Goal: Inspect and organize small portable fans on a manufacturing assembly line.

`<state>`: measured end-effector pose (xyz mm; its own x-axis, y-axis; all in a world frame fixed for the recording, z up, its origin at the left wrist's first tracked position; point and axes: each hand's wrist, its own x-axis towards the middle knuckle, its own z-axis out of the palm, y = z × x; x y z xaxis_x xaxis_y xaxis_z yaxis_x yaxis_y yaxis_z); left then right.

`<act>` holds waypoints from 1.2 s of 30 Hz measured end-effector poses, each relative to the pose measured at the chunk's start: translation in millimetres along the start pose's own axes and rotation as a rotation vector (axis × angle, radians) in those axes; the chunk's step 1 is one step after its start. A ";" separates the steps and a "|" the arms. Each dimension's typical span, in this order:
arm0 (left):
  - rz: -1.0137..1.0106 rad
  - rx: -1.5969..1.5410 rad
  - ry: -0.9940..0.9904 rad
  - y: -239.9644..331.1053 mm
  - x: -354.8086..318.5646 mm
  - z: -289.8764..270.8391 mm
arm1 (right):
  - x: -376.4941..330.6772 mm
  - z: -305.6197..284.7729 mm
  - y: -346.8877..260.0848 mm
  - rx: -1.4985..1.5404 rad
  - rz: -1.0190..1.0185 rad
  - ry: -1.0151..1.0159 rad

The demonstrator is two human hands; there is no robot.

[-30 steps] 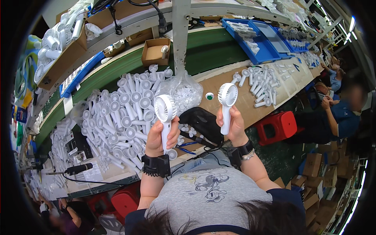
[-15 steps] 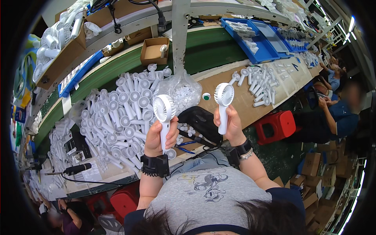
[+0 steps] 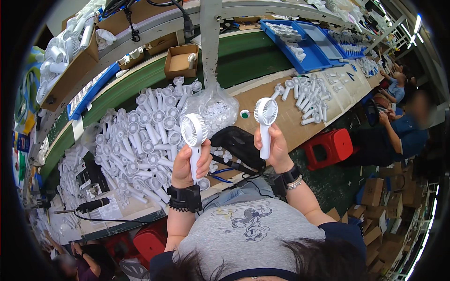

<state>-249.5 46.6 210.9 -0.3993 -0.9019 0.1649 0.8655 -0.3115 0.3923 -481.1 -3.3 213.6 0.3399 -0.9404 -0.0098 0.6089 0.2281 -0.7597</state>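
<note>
Wrapped round the handle of a white handheld fan [image 3: 193, 130] is my left hand [image 3: 191, 164], the round grille pointing up. My right hand [image 3: 275, 149] grips a second white handheld fan [image 3: 266, 112] by its handle, also upright. Both fans are held apart, in front of my chest and above the table. A large heap of similar white fans [image 3: 152, 122] lies to the left, and a smaller group of white fans [image 3: 307, 96] lies to the right. Behind my hands rests a clear plastic bag [image 3: 218, 110] filled with small white parts.
Near my hands lie a black mesh pouch [image 3: 241, 145] and blue-handled pliers [image 3: 221, 177]. An electric screwdriver [image 3: 93, 204] rests at the left. Beyond are a small cardboard box [image 3: 180, 70] and blue trays [image 3: 309, 58]. A red stool [image 3: 330, 147] and seated people are right.
The whole view has shifted slightly, with the table and surroundings sliding a little left. Both hands keep their grip on the fans, nearly in the same place.
</note>
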 end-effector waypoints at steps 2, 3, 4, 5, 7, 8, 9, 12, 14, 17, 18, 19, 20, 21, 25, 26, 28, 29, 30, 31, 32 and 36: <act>0.006 0.037 0.005 -0.3 0.0 -0.5 | 0.5 -1.0 0.3 -0.001 -0.002 0.002; 0.003 0.037 0.005 -0.4 0.0 -0.9 | 0.6 -1.6 0.6 -0.003 -0.003 0.000; -0.001 0.035 0.005 -0.3 0.3 -1.4 | 0.6 -2.1 0.9 -0.004 -0.004 -0.003; -0.006 0.033 0.004 -0.3 0.6 -1.8 | 0.4 -2.7 1.3 -0.004 -0.005 -0.002; -0.011 0.032 0.002 -0.1 0.7 -1.5 | 0.1 -3.8 2.2 -0.012 -0.006 -0.009; -0.013 0.035 0.008 -0.1 0.4 -1.0 | 0.0 -3.9 2.3 -0.016 -0.006 -0.013; -0.014 0.037 0.014 -0.1 0.0 -0.8 | -0.2 -3.7 2.5 -0.016 -0.007 -0.012; -0.015 0.041 0.019 0.6 0.0 -0.7 | -0.4 -1.7 3.0 -0.022 0.008 -0.006; -0.013 0.045 0.019 1.1 0.1 -0.7 | -0.6 0.9 2.4 -0.040 0.022 -0.017; -0.011 0.044 0.011 1.9 0.4 -2.5 | -0.5 4.3 2.0 -0.078 0.053 -0.039; -0.010 0.044 0.007 2.2 0.3 -3.0 | 0.6 4.8 2.2 -0.081 0.062 -0.054; -0.009 0.042 0.008 2.5 0.4 -3.4 | 2.0 5.5 2.3 -0.085 0.071 -0.069; -0.005 0.043 0.006 2.8 0.4 -3.7 | 2.7 6.2 2.5 -0.088 0.081 -0.084; 0.000 0.045 0.005 3.0 0.3 -4.0 | 2.9 7.3 2.8 -0.089 0.083 -0.083; 0.018 -0.005 -0.014 3.9 -0.3 -7.3 | 2.4 12.2 2.8 -0.128 0.090 -0.049; 0.025 -0.030 -0.023 3.8 -0.8 -8.0 | 2.8 13.0 2.4 -0.136 0.081 -0.053; 0.028 -0.035 -0.018 3.5 -2.0 -8.6 | 3.3 13.6 2.3 -0.153 0.061 -0.061; 0.029 -0.038 -0.018 3.4 -1.8 -9.2 | 3.4 13.0 2.7 -0.152 0.063 -0.059; 0.030 -0.041 -0.017 3.4 -1.6 -9.7 | 3.5 12.0 3.2 -0.158 0.062 -0.055; 0.029 -0.042 -0.016 3.5 -1.2 -9.6 | 3.4 11.1 3.8 -0.164 0.061 -0.051; 0.031 -0.017 -0.007 3.8 -0.8 -8.8 | 3.4 10.5 4.2 -0.170 0.060 -0.047; 0.033 0.015 0.009 4.6 -1.0 -8.8 | 2.9 11.6 4.2 -0.197 0.071 -0.027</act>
<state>-242.4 43.5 204.5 -0.3677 -0.9142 0.1704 0.8737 -0.2768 0.3999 -469.2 -2.1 217.9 0.3979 -0.9160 -0.0520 0.4314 0.2369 -0.8705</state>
